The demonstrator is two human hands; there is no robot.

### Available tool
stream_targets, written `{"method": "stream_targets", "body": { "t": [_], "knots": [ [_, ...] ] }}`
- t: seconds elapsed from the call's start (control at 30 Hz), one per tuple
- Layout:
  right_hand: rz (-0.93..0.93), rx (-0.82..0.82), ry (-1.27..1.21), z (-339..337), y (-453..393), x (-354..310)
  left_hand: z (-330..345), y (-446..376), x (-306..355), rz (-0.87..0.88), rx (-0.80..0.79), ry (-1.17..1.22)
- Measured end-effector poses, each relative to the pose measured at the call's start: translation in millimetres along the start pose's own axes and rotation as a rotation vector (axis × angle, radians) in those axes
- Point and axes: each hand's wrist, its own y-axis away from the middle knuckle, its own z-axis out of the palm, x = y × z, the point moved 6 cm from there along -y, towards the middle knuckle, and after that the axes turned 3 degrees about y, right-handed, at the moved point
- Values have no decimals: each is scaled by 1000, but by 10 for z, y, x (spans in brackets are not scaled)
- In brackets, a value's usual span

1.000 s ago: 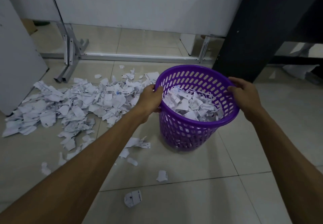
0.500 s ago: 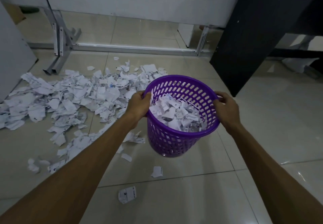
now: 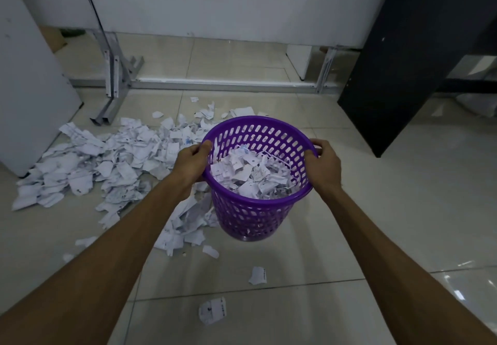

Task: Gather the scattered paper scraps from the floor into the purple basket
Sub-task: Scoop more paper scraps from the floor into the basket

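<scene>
A pale tiled floor [image 3: 376,210] fills most of what I can see, glossy where the light catches it on the right. Across the back runs a white panel [image 3: 215,0] on a grey metal frame [image 3: 215,85], and a black board [image 3: 411,57] leans down into the right side.

On the floor to the left sprawls the big heap of paper scraps [image 3: 107,161], torn white pieces piled thickly and thinning out toward me. A smaller drift lies just beside the basket's lower left.

The purple basket [image 3: 250,218] sits in the middle, a round perforated plastic bin tilted slightly, roughly half full of more torn paper. I cannot tell whether its base touches the floor or is raised a little off it.

Both of the person's bare arms reach in from the bottom corners. The left hand [image 3: 191,164] grips the rim on the left, fingers curled over it with the thumb inside the edge. The right hand [image 3: 322,164] grips the opposite rim the same way, fingers wrapped over the outside.

Nearer me lie 2 stray scraps well apart from the heap: a crumpled one [image 3: 212,309] and a smaller one [image 3: 257,275].
</scene>
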Motion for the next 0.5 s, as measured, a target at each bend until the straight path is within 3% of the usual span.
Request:
{"method": "stream_targets", "body": {
  "t": [0.2,0.27,0.37,0.43,0.5],
  "knots": [
    [-44,-84,51,-14,70,-143,-160,139,-38,-29,-23,43],
    [-100,-60,190,-58,120,-200,-226,186,-104,-35,-42,29],
    [-273,83,288,-154,360,-427,-452,230,-218,-44,-50,-28],
    [-447,148,194,-92,720,-625,-693,242,-351,-48,-53,-82],
    [-541,110,92,71,1176,-677,-940,246,-528,-65,-61,-147]
  ]
}}
